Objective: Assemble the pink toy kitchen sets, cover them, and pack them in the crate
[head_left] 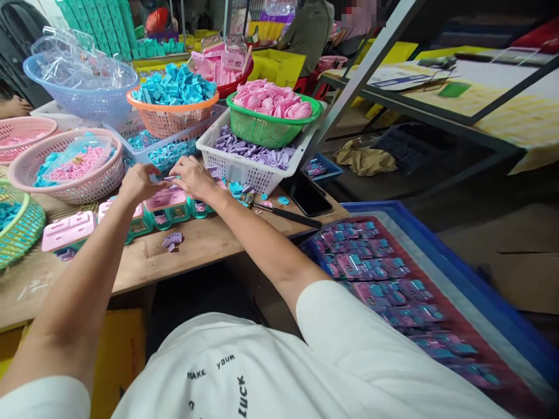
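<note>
Hands are brought together over a pink-topped, teal-sided toy case (167, 205) near the middle of the worktop (144, 262). A small part (156, 178), too small to be made out, is pinched between the fingertips of both: the left hand (138, 181) is closed on it from the left, the right hand (193, 177) from the right, just above the case. The case is set in a row with other cases (70, 230) along the worktop, and a loose purple piece (172, 239) is seen in front of the row.

A black-handled tool (283, 213) and a dark phone (307, 198) are laid just to the right of the right hand. Behind the hands, purple parts are held in a white crate (244, 169), with a green basket (266, 129) of pink parts resting on it. Blue parts are piled in an orange basket (170, 119), and clear plastic pieces in a pale blue basket (82, 99). Pink baskets (74, 180) are placed at the left, with a green one (21, 227) at the edge.

Below and to the right of the worktop, finished cases are packed in rows in a blue tray (437, 256). Seated people (310, 29) are seen far behind the baskets.
</note>
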A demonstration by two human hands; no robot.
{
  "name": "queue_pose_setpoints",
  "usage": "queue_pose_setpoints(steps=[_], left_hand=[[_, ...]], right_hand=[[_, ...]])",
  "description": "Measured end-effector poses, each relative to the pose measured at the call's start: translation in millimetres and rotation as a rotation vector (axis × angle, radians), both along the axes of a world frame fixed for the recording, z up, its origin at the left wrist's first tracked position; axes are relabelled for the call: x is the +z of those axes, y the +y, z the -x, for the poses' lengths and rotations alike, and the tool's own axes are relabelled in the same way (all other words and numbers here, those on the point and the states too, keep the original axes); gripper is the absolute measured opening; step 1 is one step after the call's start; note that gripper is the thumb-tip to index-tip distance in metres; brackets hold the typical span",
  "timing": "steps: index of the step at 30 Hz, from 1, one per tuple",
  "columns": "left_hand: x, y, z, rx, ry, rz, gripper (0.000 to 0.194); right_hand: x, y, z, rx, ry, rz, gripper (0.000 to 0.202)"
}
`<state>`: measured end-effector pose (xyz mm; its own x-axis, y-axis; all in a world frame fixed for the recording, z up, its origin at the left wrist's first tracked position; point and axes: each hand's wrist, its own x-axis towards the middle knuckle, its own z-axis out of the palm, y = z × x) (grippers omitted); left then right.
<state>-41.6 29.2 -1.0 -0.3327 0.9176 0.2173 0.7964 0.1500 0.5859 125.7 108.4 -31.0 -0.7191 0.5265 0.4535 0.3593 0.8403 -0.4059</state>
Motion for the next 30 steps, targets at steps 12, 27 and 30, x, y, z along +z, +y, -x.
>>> queue_pose_setpoints(steps=[12,27,30], left_hand=[[-115.6,-145,-28,-0.199,0.372,-0.186,0.020],[-5.6,-121,-1,0.063,-1.117,-0.212,0.034],[2.6,-115,15,0.173,-0.816,-0.283,0.031]], right_hand=[[-99.6,-96,-33,0.260,0.043,0.040,0.016],[5.3,-61,35,0.667,0.442,0.245,0.030],[21.2,-48,59,0.608,0.231,0.205,0.024]])
